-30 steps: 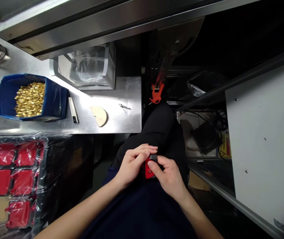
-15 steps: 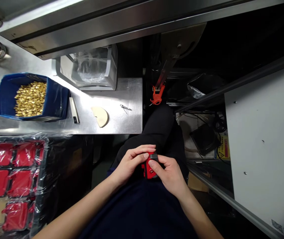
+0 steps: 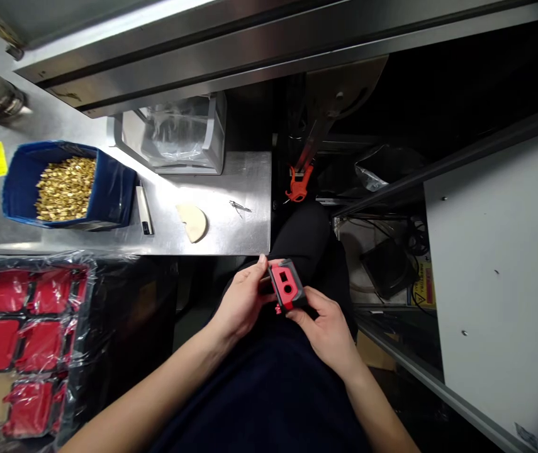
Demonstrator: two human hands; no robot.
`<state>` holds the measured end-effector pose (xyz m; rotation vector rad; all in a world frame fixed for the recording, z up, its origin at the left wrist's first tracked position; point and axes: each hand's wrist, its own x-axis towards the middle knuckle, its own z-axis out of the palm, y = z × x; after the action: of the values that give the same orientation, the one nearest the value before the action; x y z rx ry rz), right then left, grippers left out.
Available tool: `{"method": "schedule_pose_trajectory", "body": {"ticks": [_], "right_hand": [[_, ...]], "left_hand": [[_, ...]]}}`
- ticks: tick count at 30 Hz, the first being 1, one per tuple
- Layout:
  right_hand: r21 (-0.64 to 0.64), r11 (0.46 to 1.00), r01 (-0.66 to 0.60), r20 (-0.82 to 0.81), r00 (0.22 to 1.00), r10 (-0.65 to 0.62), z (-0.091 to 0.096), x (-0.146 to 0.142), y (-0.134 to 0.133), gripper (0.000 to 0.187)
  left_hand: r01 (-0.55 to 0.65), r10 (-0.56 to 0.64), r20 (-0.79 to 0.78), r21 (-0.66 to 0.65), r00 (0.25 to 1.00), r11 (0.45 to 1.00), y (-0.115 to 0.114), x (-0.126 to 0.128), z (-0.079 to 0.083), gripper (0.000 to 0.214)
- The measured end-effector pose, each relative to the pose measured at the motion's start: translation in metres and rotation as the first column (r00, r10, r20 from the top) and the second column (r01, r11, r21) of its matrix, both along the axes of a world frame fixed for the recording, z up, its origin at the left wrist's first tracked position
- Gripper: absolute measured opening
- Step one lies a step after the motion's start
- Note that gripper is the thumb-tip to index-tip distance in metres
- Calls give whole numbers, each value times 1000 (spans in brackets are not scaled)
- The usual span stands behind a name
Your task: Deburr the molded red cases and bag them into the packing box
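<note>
Above my lap I hold a red and black plastic housing [image 3: 287,283], tilted so that a face with a square hole and a round hole shows. My left hand [image 3: 244,298] grips its left edge, thumb at the upper corner. From the other side, my right hand [image 3: 324,325] pinches the lower right corner between thumb and fingers. A small red tab sticks out at the housing's lower left. Some of the fingertips are hidden behind the part.
On the metal bench [image 3: 250,236] stand a blue bin [image 3: 115,195] of brass pieces, a white-handled tool [image 3: 144,211], a cream half-disc [image 3: 193,223] and a grey bin [image 3: 216,135]. Red housings [image 3: 42,346] fill a plastic-lined crate at left. An orange-handled tool [image 3: 299,184] hangs ahead.
Both hands have turned the housing, so its face with the two holes now shows. It sits slightly higher, and my left hand has shifted from its top to its left edge.
</note>
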<state>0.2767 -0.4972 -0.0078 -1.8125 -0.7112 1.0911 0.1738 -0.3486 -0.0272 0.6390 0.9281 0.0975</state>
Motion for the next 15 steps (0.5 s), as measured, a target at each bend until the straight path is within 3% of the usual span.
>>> {"method": "schedule_pose_trajectory", "body": {"ticks": [4, 10, 12, 15], "right_hand": [[47, 993, 106, 7, 994, -106, 6, -4, 3, 21], [42, 996, 73, 27, 997, -74, 16, -5, 9, 23], [23, 999, 47, 45, 998, -48, 17, -7, 11, 20], [1, 1000, 9, 54, 999, -9, 18, -13, 15, 15]], "left_hand": [[149, -159, 20, 243, 987, 959, 7, -6, 9, 53], [284, -329, 116, 294, 937, 913, 8, -11, 25, 44], [239, -276, 91, 291, 957, 926, 4, -9, 21, 32], [136, -140, 15, 157, 990, 978, -1, -4, 10, 29]]}}
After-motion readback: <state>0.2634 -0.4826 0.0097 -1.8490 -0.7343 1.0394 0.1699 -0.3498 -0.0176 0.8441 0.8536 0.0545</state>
